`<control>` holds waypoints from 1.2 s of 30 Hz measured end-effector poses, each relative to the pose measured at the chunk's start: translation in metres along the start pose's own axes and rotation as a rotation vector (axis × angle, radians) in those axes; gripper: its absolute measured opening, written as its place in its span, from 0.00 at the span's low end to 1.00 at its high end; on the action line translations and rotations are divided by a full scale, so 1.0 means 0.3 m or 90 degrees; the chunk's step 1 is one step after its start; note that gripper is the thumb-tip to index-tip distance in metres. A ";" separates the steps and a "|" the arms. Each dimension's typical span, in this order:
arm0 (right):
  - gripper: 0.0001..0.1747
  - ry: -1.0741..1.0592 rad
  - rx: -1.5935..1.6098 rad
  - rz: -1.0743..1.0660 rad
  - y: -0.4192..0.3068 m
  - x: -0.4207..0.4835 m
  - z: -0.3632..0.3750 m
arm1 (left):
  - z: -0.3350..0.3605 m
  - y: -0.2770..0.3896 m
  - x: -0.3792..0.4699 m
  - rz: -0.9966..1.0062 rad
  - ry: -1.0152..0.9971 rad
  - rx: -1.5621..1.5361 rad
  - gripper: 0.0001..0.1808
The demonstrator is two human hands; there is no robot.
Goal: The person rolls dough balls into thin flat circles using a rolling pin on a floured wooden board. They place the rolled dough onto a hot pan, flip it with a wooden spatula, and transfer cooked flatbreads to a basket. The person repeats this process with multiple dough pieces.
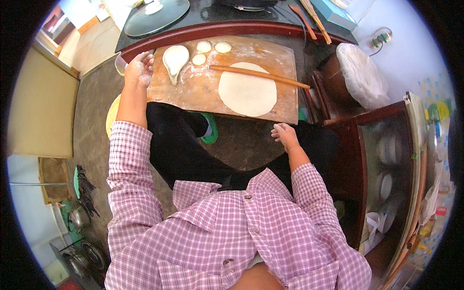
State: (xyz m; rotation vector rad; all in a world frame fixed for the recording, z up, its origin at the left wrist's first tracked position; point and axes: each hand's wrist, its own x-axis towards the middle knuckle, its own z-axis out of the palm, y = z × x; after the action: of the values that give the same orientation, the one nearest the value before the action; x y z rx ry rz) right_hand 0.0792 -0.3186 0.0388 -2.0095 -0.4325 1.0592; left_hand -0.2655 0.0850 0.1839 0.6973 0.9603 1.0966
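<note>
A wooden board (203,90) dusted with flour lies before me. On its right half rests a large round sheet of rolled dough (247,95), with a thin wooden rolling pin (261,75) lying across its upper part. Several small dough rounds (203,46) are near the board's far edge. Left of them is a white ladle-shaped scoop (175,59), its contents pale, perhaps flour. My left hand (140,69), floury, is raised at the board's left edge, fingers loosely curled and holding nothing visible. My right hand (284,135) hovers just off the near right edge, fingers bent, with nothing seen in it.
Beyond the board stands a dark countertop (214,18) with a glass lid (157,16), a wooden spatula (302,21) and a straw brush (315,20). At right are a brown vat (331,74) partly covered with a plastic bag (362,76) and a glass-fronted cabinet (362,119).
</note>
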 end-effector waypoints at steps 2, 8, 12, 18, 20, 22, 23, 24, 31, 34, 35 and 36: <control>0.19 -0.014 -0.025 -0.017 -0.014 -0.002 0.006 | -0.011 -0.002 0.005 -0.008 0.010 -0.003 0.09; 0.19 -0.068 -0.123 -0.052 -0.044 0.020 0.036 | -0.050 -0.016 0.024 -0.003 0.026 0.006 0.07; 0.18 -0.099 -0.191 -0.126 -0.050 0.042 0.062 | -0.096 -0.011 0.027 -0.018 0.050 0.033 0.08; 0.15 -0.132 -0.293 -0.221 -0.066 0.049 0.086 | -0.137 -0.010 -0.013 -0.031 0.061 0.073 0.10; 0.15 -0.144 -0.301 -0.220 -0.084 0.037 0.089 | -0.131 -0.014 -0.027 -0.037 0.049 0.101 0.10; 0.16 -0.161 -0.312 -0.211 -0.114 0.020 0.086 | -0.119 -0.018 -0.034 -0.038 0.035 0.124 0.10; 0.17 -0.172 -0.318 -0.213 -0.133 0.010 0.080 | -0.113 -0.020 -0.035 -0.040 0.027 0.135 0.10; 0.17 -0.182 -0.326 -0.212 -0.156 0.002 0.073 | -0.106 -0.022 -0.034 -0.037 0.024 0.143 0.10; 0.16 -0.263 -0.416 -0.400 -0.378 0.048 -0.136 | -0.094 -0.029 -0.026 -0.025 0.035 0.182 0.12; 0.16 -0.169 -0.391 -0.391 -0.431 0.129 -0.247 | -0.108 -0.026 -0.028 -0.028 0.090 0.193 0.12; 0.16 -0.135 -0.382 -0.387 -0.438 0.154 -0.272 | -0.114 -0.024 -0.027 -0.024 0.100 0.199 0.13; 0.17 -0.102 -0.374 -0.359 -0.439 0.176 -0.287 | -0.122 -0.022 -0.026 -0.024 0.108 0.199 0.14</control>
State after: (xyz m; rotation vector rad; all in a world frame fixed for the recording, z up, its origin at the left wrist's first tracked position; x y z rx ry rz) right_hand 0.1883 -0.2479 0.1422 -2.0857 -1.4361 0.7817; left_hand -0.2969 0.0759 0.1645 0.8449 1.3040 0.9939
